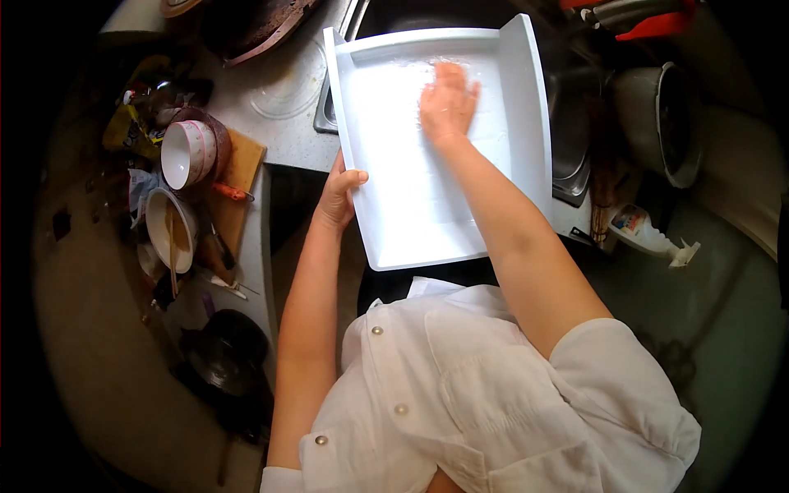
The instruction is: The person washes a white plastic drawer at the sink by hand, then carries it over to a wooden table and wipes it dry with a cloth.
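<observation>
— What does the frame show, nearest first?
— A person's left hand [339, 193] grips the side wall of a white bin [411, 181], thumb over the rim, its other fingers mostly hidden. The bin tops the edge of a metal sink [567, 123]. Inside, toward its far end, the right hand [448, 107] lies open, fingers slightly parted, no item visible in it.

— What makes for good work here?
— A firm left grip against tipping, a flat right palm with light, even pressure, and overlapping strokes reaching the corners where wall meets floor.

— And what escapes the lens?
— Motion blurs the right fingertips; glare washes out the bin's floor, though the glints near them are possibly water. The bin covers much of the sink. Farther off, a dark pan [255, 33] on the counter [283, 135] is cut off by the top edge.
</observation>
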Demonstrator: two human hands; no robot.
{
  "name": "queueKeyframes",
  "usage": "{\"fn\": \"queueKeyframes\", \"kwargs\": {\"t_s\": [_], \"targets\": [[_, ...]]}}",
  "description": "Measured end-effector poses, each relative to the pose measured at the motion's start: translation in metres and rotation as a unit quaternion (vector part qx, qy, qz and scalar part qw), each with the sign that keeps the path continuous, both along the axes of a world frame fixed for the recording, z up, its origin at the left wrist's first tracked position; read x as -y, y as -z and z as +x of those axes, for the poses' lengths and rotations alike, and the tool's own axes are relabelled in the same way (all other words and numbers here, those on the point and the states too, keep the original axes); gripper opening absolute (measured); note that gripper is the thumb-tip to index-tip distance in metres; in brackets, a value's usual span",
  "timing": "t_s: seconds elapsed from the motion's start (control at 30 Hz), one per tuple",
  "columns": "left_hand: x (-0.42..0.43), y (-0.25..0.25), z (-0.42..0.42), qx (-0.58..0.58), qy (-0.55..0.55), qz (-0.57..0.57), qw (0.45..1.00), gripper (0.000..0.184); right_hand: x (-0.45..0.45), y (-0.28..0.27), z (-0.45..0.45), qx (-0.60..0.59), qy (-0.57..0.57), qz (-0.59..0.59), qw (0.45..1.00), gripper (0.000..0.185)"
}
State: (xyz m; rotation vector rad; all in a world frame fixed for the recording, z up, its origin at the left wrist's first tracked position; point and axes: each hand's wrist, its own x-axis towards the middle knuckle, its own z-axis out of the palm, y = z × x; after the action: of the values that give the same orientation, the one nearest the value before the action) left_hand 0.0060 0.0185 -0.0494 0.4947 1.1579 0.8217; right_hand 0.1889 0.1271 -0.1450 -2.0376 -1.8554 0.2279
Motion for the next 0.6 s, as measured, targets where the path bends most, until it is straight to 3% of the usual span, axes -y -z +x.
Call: {"fn": "queueKeyframes", "kwargs": {"t_s": [0.03, 0.07, 0.13, 0.23, 0.37, 0.47, 0.53, 0.6], "targets": [[-0.001, -0.004, 0.001, -0.002, -0.004, -0.009, 1.0, 0.108, -0.003, -0.013, 0.007, 0.026, 0.067, 0.032, 0.997, 0.043], [-0.002, -0.008, 0.001, -0.004, -0.009, -0.018, 1.0, 0.109, -0.007, -0.028, 0.018, 0.028, 0.078, -0.057, 0.995, 0.041], [-0.002, -0.01, 0.002, -0.015, -0.013, -0.016, 1.0, 0.11, -0.011, -0.019, 0.013, 0.084, 0.08, -0.039, 0.992, 0.042], [-0.002, -0.011, 0.004, -0.023, -0.007, -0.009, 1.0, 0.111, -0.006, -0.017, 0.009, 0.092, -0.08, -0.017, 0.992, 0.042], [-0.002, -0.009, 0.002, -0.018, -0.007, -0.018, 1.0, 0.113, -0.023, -0.018, 0.041, 0.055, 0.058, -0.025, 0.997, 0.039], [-0.002, -0.007, 0.0, -0.026, 0.013, -0.019, 0.999, 0.112, -0.012, -0.019, 0.016, 0.077, 0.001, 0.02, 0.997, 0.04], [-0.003, -0.005, -0.001, -0.003, 0.016, -0.014, 1.0, 0.111, -0.005, -0.022, -0.014, 0.061, -0.123, -0.043, 0.99, 0.045], [-0.003, -0.003, -0.001, 0.013, 0.012, -0.011, 1.0, 0.11, 0.012, -0.015, -0.034, 0.031, -0.187, -0.033, 0.981, 0.053]]}}
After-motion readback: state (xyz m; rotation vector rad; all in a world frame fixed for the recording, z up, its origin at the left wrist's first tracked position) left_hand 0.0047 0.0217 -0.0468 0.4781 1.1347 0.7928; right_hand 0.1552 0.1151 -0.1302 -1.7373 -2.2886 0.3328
